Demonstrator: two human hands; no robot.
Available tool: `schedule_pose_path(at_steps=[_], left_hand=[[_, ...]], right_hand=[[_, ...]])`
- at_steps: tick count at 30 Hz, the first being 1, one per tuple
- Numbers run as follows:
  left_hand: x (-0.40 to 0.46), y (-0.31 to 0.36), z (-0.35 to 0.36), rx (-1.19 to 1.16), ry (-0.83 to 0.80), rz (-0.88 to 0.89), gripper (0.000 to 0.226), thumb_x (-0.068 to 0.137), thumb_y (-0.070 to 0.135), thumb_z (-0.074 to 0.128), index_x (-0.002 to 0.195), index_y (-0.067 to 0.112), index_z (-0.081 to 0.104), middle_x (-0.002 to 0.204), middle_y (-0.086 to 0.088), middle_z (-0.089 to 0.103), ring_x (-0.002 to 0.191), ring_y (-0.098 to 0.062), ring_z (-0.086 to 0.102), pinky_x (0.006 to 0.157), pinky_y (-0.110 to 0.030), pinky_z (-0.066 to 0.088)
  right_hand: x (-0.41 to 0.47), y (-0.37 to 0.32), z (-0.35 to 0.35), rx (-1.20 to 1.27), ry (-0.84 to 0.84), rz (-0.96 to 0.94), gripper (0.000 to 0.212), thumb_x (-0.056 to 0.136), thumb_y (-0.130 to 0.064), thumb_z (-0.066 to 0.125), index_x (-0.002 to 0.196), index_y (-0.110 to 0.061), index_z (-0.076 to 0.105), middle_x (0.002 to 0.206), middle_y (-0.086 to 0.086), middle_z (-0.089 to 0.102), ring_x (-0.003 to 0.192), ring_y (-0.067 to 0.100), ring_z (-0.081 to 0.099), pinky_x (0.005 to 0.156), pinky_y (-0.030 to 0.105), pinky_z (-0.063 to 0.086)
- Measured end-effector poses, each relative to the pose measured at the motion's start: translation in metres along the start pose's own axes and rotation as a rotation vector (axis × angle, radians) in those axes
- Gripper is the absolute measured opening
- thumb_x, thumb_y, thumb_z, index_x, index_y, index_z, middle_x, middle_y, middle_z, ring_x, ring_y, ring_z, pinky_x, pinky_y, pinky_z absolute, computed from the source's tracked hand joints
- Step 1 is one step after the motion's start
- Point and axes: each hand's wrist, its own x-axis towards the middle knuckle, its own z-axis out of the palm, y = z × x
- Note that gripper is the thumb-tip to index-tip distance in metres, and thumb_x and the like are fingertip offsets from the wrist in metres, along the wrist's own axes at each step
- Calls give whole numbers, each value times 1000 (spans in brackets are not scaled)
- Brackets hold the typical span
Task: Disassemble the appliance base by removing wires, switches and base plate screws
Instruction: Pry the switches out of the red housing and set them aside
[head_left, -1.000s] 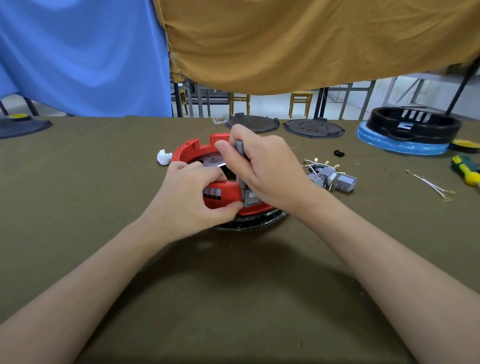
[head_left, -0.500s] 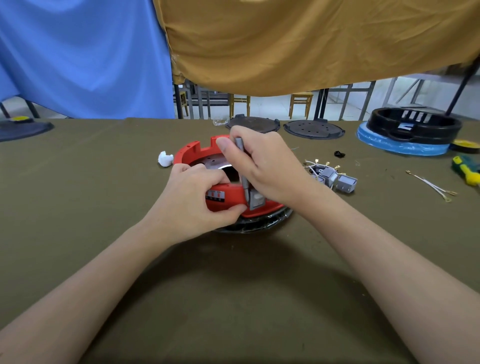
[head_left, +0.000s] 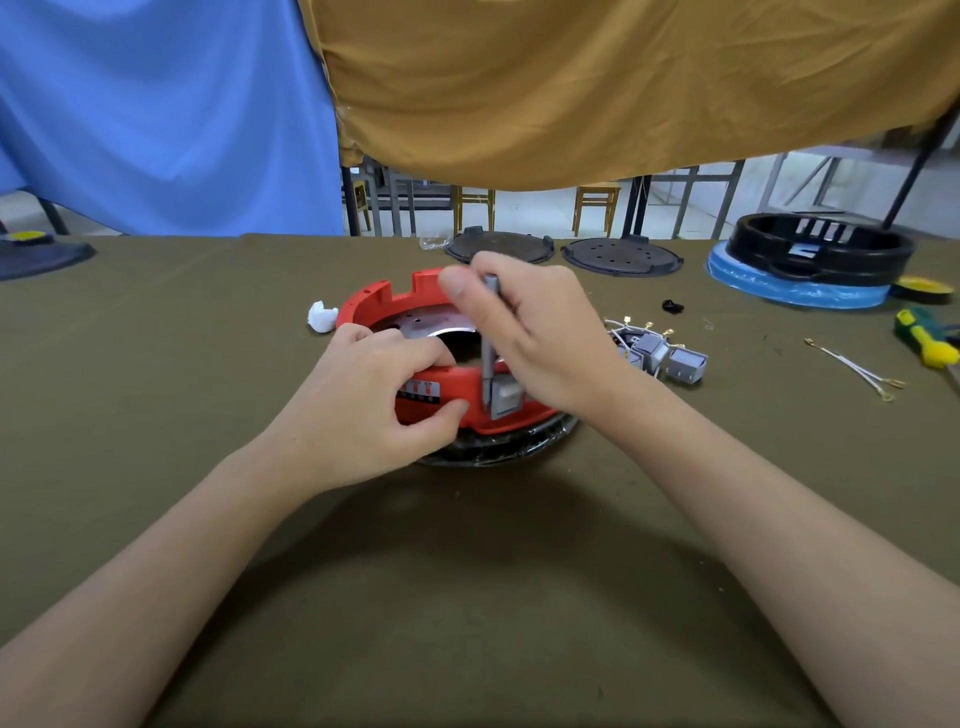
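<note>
on the olive-clothed desk (head_left: 156, 415) the left hand (head_left: 363, 410) gripped the red appliance base (head_left: 483, 410) at its near rim, while the right hand (head_left: 535, 332) held a grey tool (head_left: 488, 353) upright against the grey switch (head_left: 506, 397).

left hand (head_left: 371, 400) gripping, right hand (head_left: 530, 338) pinching (fingers curled)

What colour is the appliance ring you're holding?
Red, with a grey switch set in its front wall; appliance ring shows in the head view.

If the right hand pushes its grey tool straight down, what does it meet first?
Most likely the grey switch in the red base wall: the tool held by the right hand ends right beside it, though depth is unclear.
</note>
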Motion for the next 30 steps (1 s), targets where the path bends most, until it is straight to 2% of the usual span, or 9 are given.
schedule_pose_path(at_steps=[3, 5, 7, 9, 14, 18, 22, 27, 30], left_hand=[[-2, 1, -2, 87, 12, 26, 32, 85, 54, 54, 92, 25, 66, 73, 16, 62, 66, -9, 55, 73, -33, 41], [-2, 3, -1, 178, 63, -2, 35, 83, 56, 58, 91, 23, 70, 70, 10, 66, 58, -14, 54, 62, -30, 43], [-1, 6, 1, 298, 101, -38, 39, 83, 58, 60, 86, 21, 71, 61, 6, 64, 51, -20, 55, 50, -28, 39], [1, 11, 2, 404, 105, -78, 41, 86, 58, 60, 79, 18, 69, 54, 3, 59, 46, -24, 56, 43, -24, 26], [0, 16, 0, 380, 91, -133, 24, 82, 39, 49, 83, 22, 66, 62, 8, 60, 52, -18, 55, 46, -23, 27], [-1, 16, 0, 388, 60, -127, 23, 84, 33, 48, 89, 22, 67, 63, 7, 61, 52, -16, 52, 44, -18, 19], [2, 14, 0, 416, 34, -151, 20, 93, 33, 51, 98, 21, 67, 71, 3, 66, 62, -22, 60, 46, -28, 25], [19, 22, -7, 355, -141, -253, 28, 95, 40, 53, 115, 23, 63, 98, 1, 71, 91, -23, 64, 76, -35, 48], [44, 17, -26, 97, -369, -368, 45, 89, 40, 62, 130, 22, 54, 94, 11, 68, 80, -7, 63, 65, -23, 45]], right_hand=[[1, 2, -10, 190, 220, 76, 41, 105, -33, 41, 67, -21, 46, 58, -2, 39, 53, 6, 37, 56, 25, 30], [2, 4, -15, 272, 329, 144, 43, 106, -33, 41, 67, -15, 43, 58, -6, 37, 53, 7, 37, 56, 24, 31], [1, 8, -16, 308, 360, 202, 48, 105, -34, 44, 70, -3, 46, 54, -6, 41, 49, 9, 41, 52, 27, 35], [-2, 13, -14, 358, 335, 254, 49, 105, -36, 47, 74, 2, 50, 51, -2, 46, 44, 10, 45, 46, 30, 41], [-5, 24, -9, 432, 331, 400, 49, 103, -37, 51, 81, 8, 52, 49, -3, 50, 42, 14, 49, 42, 27, 46], [-14, 29, 1, 435, 295, 488, 47, 104, -34, 51, 80, 6, 53, 50, 0, 50, 42, 15, 49, 43, 26, 45], [-25, 26, 6, 398, 257, 476, 44, 102, -33, 54, 79, 4, 60, 52, -3, 56, 47, 14, 55, 49, 29, 52], [-51, 21, 3, 215, 229, 388, 35, 98, -32, 62, 74, -9, 73, 58, 9, 63, 59, 30, 62, 68, 46, 55], [-61, 19, 4, 40, 246, 358, 31, 98, -29, 63, 77, -11, 76, 61, -1, 65, 66, 17, 61, 71, 35, 49]])
